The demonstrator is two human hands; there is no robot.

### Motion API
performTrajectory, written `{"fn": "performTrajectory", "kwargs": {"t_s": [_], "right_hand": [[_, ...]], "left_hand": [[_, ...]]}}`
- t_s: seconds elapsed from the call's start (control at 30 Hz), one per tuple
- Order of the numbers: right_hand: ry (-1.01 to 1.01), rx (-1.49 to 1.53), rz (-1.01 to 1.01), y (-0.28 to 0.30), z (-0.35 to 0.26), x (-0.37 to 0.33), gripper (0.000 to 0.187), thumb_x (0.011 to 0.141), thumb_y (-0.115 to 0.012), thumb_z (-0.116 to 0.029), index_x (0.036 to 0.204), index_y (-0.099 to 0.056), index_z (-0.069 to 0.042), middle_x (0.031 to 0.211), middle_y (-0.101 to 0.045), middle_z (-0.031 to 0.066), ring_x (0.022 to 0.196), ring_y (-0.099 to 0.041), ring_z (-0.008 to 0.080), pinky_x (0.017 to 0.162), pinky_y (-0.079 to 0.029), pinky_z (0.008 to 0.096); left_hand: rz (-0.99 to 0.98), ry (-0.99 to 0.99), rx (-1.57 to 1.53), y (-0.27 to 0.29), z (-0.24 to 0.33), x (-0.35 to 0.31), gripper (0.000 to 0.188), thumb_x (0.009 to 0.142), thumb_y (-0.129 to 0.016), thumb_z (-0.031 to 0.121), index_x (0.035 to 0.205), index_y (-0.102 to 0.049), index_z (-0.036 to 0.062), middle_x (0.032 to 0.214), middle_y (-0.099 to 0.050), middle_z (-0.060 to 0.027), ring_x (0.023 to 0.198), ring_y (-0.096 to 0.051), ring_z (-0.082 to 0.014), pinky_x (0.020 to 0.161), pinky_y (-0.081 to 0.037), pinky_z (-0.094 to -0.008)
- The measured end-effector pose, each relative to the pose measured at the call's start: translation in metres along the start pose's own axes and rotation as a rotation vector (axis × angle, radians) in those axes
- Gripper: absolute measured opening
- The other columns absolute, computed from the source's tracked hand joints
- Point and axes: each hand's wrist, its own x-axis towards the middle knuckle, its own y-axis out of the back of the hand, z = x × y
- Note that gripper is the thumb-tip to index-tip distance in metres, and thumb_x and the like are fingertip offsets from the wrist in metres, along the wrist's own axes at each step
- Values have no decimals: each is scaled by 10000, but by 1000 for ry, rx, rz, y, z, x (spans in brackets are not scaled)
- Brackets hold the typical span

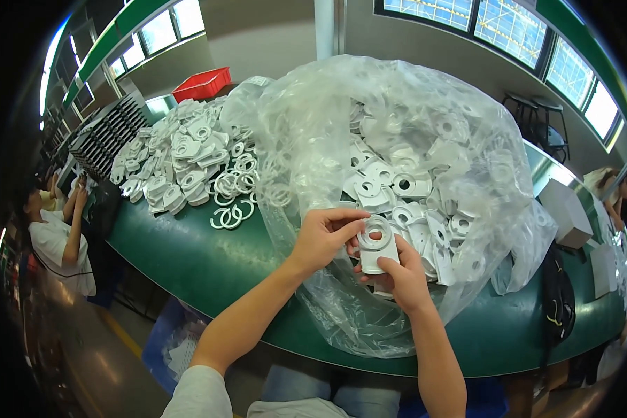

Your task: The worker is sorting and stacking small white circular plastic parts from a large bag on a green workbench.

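In front of the open bag, my right hand (405, 277) grips a white plastic housing (373, 262) by its lower end, thumb across its front face. The housing is a flat plate with a round opening. At its upper end, my left hand (322, 240) is closed, with thumb and fingertips pinching the edge of a white plastic ring (376, 228) around the opening. Whether this ring is loose or part of the housing, I cannot tell. Some fingertips are hidden behind the housing. Many similar housings (369, 187) lie in the large clear plastic bag (306, 90) just beyond my hands.
Left of the bag, a heap of white housings (191, 150) and loose white rings (233, 214) rest on the green table (181, 251). Behind stand a red bin (202, 83) and stacked black trays (111, 132). White boxes (564, 212) and a black bag (559, 296) lie right. Other people sit farther off.
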Motion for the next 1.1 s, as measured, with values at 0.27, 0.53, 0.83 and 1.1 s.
{"fn": "performTrajectory", "kwargs": {"t_s": [0.27, 0.53, 0.83, 1.1], "right_hand": [[30, -55, 52, 0, 4, 0, 283, 913, -443, -49, 1186, -453, 25, 980, -618, 162, 773, -656, 233, 610, -545, 303], [75, -51, 56, 3, -1, -1, 264, 933, -432, -85, 1174, -471, 15, 962, -635, 167, 746, -655, 200, 574, -519, 262], [89, -95, 46, 1, 2, -1, 281, 936, -432, -95, 1195, -471, 9, 987, -645, 158, 763, -660, 181, 559, -507, 228], [81, -63, 52, 3, 2, 1, 292, 931, -430, -79, 1202, -469, 22, 986, -648, 152, 773, -667, 193, 546, -508, 225]], "left_hand": [[-7, -90, 164, -3, 0, -2, 206, 842, -612, -1, 1043, -657, -19, 858, -627, -46, 654, -570, -62, 548, -466, -193], [-14, -176, 214, -10, 4, -1, 214, 829, -613, -20, 1038, -657, -9, 980, -572, -63, 783, -583, -84, 627, -495, -190], [-15, -122, 183, -6, 3, -2, 203, 825, -613, -27, 1026, -640, -20, 1000, -569, -62, 815, -581, -83, 606, -480, -191], [-55, -191, 243, -2, 2, -2, 256, 817, -611, -44, 1056, -664, 30, 992, -554, -41, 782, -541, -53, 567, -436, -163]]}}
